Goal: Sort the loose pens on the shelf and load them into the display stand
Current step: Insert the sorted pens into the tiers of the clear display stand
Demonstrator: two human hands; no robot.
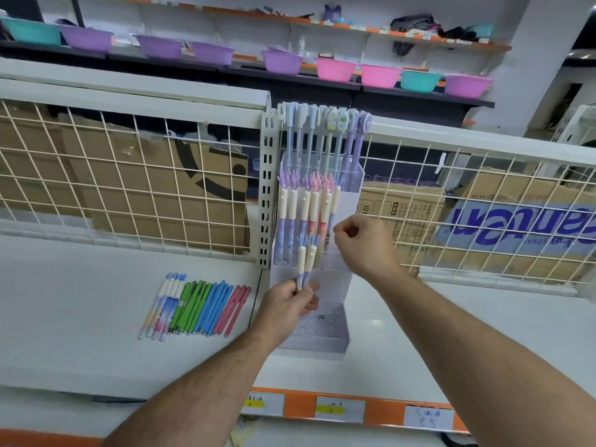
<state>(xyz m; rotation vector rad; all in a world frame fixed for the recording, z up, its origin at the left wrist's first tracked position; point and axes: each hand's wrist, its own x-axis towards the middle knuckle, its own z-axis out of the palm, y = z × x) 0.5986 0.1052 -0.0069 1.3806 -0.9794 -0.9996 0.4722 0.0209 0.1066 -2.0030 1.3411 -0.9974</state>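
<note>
White shop shelving fills the view, and a clear tiered display stand [338,341] sits on the near shelf [96,317], backed against a slotted upright post [267,188]. Its top tier holds tall pens with character toppers [322,133]. The middle tier holds a row of cream-capped pens with frilly tips [303,204]. The bottom tier's perforated tray shows bare holes. In front of the stand the left hand [287,304] has its grip closed round the lower ends of two cream-capped pens [305,259], which it holds upright. At two o'clock from it the right hand [364,246] is at the middle tier with curled fingers, thumb and forefinger close to the rightmost pens. Whether its grip has a pen I cannot tell. At nine o'clock from the stand the loose pens [196,308] lie side by side on the shelf: pastel ones, then green, blue and pink. A wire mesh panel [129,175] backs the shelf, with cardboard boxes [145,208] behind it. At twelve o'clock a higher shelf carries purple, pink and teal plastic basins [280,61]. At six o'clock handwritten price labels [340,408] sit on the orange shelf edge.
</note>
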